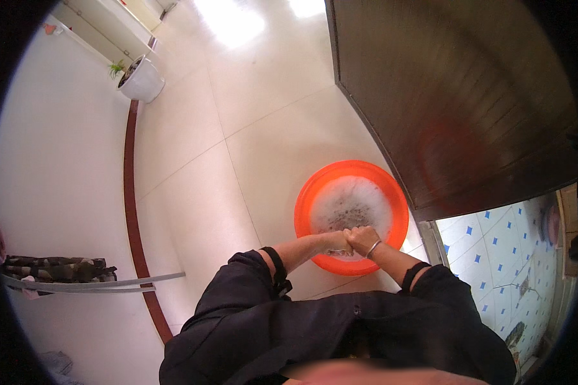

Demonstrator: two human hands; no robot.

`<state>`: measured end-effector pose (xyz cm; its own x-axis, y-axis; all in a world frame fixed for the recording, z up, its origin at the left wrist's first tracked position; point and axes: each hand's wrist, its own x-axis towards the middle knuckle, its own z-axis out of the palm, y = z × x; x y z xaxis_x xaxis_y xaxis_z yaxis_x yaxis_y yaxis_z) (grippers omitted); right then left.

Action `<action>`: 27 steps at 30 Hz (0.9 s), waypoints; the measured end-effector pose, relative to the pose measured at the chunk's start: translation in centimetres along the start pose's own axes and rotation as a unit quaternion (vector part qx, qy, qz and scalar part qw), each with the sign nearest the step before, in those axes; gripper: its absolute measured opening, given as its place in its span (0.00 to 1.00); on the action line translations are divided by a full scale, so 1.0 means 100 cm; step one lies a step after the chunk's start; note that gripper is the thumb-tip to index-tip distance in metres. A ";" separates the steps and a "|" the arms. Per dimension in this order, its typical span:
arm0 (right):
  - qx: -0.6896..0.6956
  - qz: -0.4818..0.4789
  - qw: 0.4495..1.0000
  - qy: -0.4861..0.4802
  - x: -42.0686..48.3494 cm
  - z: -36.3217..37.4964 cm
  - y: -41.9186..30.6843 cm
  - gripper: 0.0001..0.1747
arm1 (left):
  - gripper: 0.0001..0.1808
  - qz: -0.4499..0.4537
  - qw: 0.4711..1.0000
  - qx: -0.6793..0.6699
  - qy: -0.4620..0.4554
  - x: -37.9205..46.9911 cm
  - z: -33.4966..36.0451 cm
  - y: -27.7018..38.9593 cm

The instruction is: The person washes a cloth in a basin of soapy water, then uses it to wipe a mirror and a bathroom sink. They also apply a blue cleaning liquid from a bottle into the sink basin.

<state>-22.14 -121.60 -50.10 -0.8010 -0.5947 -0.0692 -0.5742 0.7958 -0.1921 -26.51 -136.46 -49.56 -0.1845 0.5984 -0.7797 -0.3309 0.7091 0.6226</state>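
Observation:
An orange plastic basin (304, 211) stands on the floor before me, holding foamy water (366, 190) with a darker patch near its middle. Over the basin's near part, my left hand (338, 242) and my right hand (363, 239) are pressed together, both with curled fingers. Some suds seem to cling to the left hand. A silvery bangle (373, 249) circles the right wrist. Whatever may lie inside the two fists is hidden from this angle.
A dark door panel (443, 110) rises close by the basin's right side. Beyond it is a surface with blue diamond tiles (491, 269). At left are a white wall, a grey rail (101, 284) with camouflage cloth (60, 269), and a potted plant (142, 82) farther off.

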 end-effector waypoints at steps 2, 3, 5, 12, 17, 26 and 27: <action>0.012 0.037 0.998 -0.056 0.002 -0.001 -0.001 0.06 | 0.08 0.020 0.994 0.089 0.065 0.010 0.003 -0.006; 0.019 0.049 0.996 -0.075 0.004 -0.003 0.000 0.07 | 0.09 0.036 0.985 0.133 0.101 0.015 0.005 -0.009; 0.030 0.106 0.983 -0.149 0.009 -0.005 -0.002 0.08 | 0.11 0.026 0.952 0.247 0.177 0.021 0.010 -0.010; 0.106 0.235 0.932 -0.254 0.019 -0.009 0.000 0.14 | 0.13 0.012 0.865 0.435 0.249 0.006 0.011 0.013; 0.237 0.347 0.885 -0.201 0.017 -0.001 -0.005 0.14 | 0.11 0.097 0.805 0.543 0.220 -0.001 -0.003 0.021; 0.325 0.394 0.842 -0.172 0.027 0.016 -0.011 0.19 | 0.10 0.226 0.709 0.640 0.191 0.013 -0.031 0.008; 0.326 0.397 0.842 -0.163 0.029 0.018 -0.011 0.20 | 0.10 0.244 0.701 0.640 0.197 0.016 -0.033 0.006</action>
<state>-23.49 -124.41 -51.86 -0.7393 0.0121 -0.6733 0.4207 0.7890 -0.4478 -30.05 -136.27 -50.67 -0.3121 0.9156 -0.2536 0.9163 0.3606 0.1741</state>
